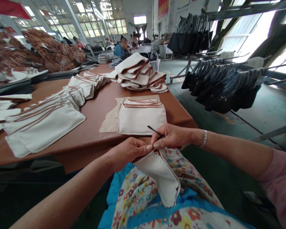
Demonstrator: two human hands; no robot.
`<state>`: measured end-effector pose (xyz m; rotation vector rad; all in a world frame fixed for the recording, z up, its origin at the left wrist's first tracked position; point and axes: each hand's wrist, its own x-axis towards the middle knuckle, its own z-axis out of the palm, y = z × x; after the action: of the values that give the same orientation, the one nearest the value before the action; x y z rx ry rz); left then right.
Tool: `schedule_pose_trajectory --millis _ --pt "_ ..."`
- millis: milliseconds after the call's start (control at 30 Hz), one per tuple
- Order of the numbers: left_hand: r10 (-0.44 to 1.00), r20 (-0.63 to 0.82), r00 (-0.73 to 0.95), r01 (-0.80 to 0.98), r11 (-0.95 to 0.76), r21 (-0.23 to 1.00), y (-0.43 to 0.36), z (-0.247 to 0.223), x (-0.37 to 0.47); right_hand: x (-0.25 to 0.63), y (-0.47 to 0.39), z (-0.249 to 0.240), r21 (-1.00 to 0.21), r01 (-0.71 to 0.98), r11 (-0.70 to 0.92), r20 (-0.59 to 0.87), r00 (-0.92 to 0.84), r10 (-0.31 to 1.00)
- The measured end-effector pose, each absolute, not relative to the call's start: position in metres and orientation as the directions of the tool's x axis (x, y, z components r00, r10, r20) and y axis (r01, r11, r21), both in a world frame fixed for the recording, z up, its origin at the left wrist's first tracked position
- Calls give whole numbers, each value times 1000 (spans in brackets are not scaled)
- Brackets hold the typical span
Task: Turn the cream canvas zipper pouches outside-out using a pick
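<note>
A white fabric pouch piece with brown edging [158, 173] hangs over my lap. My left hand [130, 151] is closed on its upper edge, thumb on top. My right hand [170, 135] pinches the same edge, thumb tips almost meeting. Out of the right fist sticks a thin dark rod-like tool [153, 129]; its other end is hidden in the fingers, so its kind does not show. Just beyond the hands, a neat stack of white pouches with brown edging [141, 119] lies on a brown paper sheet [108, 122].
The table has a brown cover [92, 119]. Along its left runs a fanned row of white pouches [47, 127], and a folded heap of white pieces [140, 71] sits behind. Brown bundles [54, 51] lie far left. Racks of black bags [224, 86] stand right; a person [120, 47] sits beyond.
</note>
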<state>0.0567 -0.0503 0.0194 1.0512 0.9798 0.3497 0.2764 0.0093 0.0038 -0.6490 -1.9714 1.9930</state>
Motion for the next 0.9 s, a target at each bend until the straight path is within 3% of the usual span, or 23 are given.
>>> schedule_pose_trajectory --millis 467,600,667,767,833,900 --pt "729 -433 530 338 287 896 -65 17 63 278 5 1 -992 108 -71 -129 -879 459" --pt "759 -348 551 502 32 864 -73 21 68 281 4 2 -987 158 -26 -153 -888 434" --pt "809 -225 543 635 -220 741 -77 22 71 282 6 2 -979 203 -1 -183 -881 436" --pt "820 0 573 778 -543 316 -79 18 74 282 9 2 -960 274 59 -219 -865 451" --pt "786 75 613 780 -618 96 -78 14 74 281 12 0 -942 317 114 -234 -859 456" --pt "780 79 621 774 -626 96 -75 11 70 280 14 -3 -932 331 150 -233 -862 450"
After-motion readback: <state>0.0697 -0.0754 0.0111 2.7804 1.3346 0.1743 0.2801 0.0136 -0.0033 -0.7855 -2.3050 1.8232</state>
